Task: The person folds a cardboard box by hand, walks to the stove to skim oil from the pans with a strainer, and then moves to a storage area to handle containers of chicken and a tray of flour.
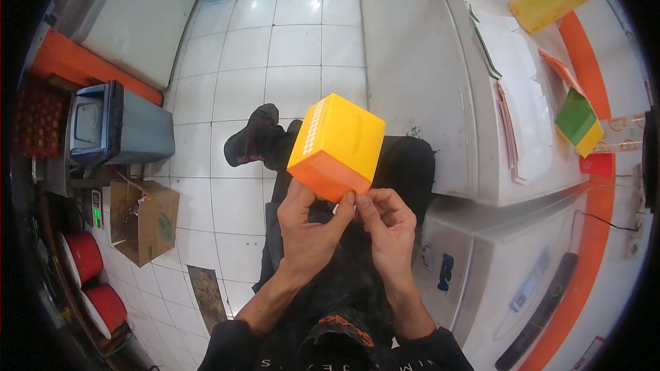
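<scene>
- While the yellow-and-orange box point(337, 143) is steadied by the left hand point(307, 228), its near edge appears to be worked at one corner.
- For the next move, a firm hold and fine fingertip pressure seem called for.
- The box is held tilted in the air above the dark-clad legs point(410, 165), just beyond the palms.
- That corner seems pinched by the right hand's point(390, 223) thumb and forefinger; the left fingers are partly hidden behind the box.
</scene>
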A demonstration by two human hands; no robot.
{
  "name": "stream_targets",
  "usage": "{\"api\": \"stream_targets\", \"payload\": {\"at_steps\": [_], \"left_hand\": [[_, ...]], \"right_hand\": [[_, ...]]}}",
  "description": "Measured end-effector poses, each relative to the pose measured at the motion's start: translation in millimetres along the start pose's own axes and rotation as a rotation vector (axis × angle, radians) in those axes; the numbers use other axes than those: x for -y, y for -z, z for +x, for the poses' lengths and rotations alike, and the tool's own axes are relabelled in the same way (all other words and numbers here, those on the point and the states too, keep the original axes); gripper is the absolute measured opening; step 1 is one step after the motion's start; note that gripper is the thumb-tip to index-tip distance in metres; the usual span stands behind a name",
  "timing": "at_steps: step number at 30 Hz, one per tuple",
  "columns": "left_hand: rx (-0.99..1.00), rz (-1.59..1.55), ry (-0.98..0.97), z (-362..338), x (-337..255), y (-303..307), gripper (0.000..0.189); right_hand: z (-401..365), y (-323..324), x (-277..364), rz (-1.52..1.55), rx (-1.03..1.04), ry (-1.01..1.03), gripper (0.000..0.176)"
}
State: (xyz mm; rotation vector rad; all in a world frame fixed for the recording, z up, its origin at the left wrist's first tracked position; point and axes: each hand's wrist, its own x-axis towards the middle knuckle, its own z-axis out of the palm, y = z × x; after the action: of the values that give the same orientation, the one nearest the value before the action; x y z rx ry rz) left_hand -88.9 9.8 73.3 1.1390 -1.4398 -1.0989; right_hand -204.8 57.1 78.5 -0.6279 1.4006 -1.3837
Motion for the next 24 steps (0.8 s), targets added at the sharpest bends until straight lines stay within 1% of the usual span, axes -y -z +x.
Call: {"api": "stream_targets", "payload": {"at_steps": [2,4,5,7,8,10,11,13,17,19,20,22,23,24], "left_hand": [[-0.01,-0.025,0.024,-0.5,0.7,-1.5,0.03],[-0.012,-0.167,0.14,-2.7,0.4,-3.7,0.028],[-0.013,-0.167,0.138,-1.3,-1.6,-5.0,0.028],[-0.013,-0.45,0.274,2.1,-7.5,-6.6,0.027],[-0.015,-0.451,0.273,2.6,-8.1,-4.6,0.027],[0.034,-0.46,0.336,4.7,-7.6,1.6,0.024],[0.032,-0.462,0.336,4.0,-6.2,2.8,0.024],[0.091,-0.501,0.364,3.0,-3.3,3.4,0.022],[0.121,-0.501,0.327,8.1,-14.8,-0.3,0.021],[0.308,-0.472,0.312,9.0,-9.8,7.5,0.027],[0.308,-0.472,0.313,9.5,-11.8,7.0,0.027],[0.318,-0.539,0.375,9.4,-17.7,5.4,0.033],[0.318,-0.54,0.378,9.9,-15.9,5.8,0.033],[0.351,-0.528,0.361,10.3,-12.8,6.6,0.033]], "right_hand": [[-1.3,-2.3,-0.5,0.001,0.001,-0.011,0.014],[-2.7,-4.2,-1.8,0.017,-0.002,0.001,0.013],[-2.5,-3.9,-1.1,0.017,-0.002,0.003,0.013],[-2.2,-1.4,0.9,-0.068,-0.029,0.059,0.015],[-2.4,0.4,0.4,-0.069,-0.027,0.06,0.015],[-2.3,5.0,-1.3,-0.457,-0.161,0.388,0.028],[-1.4,6.4,2.6,-0.459,-0.159,0.389,0.028],[1.8,6.7,14.0,-0.773,0.005,0.718,0.041],[3.3,5.3,19.2,-0.827,0.008,0.7,0.043],[5.0,5.7,19.4,-0.85,-0.075,0.639,0.04],[6.7,6.2,17.4,-0.85,-0.075,0.638,0.04],[8.6,7.8,11.8,-0.804,-0.084,0.677,0.036],[9.6,7.4,11.7,-0.805,-0.084,0.674,0.036],[10.6,6.5,11.9,-0.767,-0.097,0.65,0.031]]}}
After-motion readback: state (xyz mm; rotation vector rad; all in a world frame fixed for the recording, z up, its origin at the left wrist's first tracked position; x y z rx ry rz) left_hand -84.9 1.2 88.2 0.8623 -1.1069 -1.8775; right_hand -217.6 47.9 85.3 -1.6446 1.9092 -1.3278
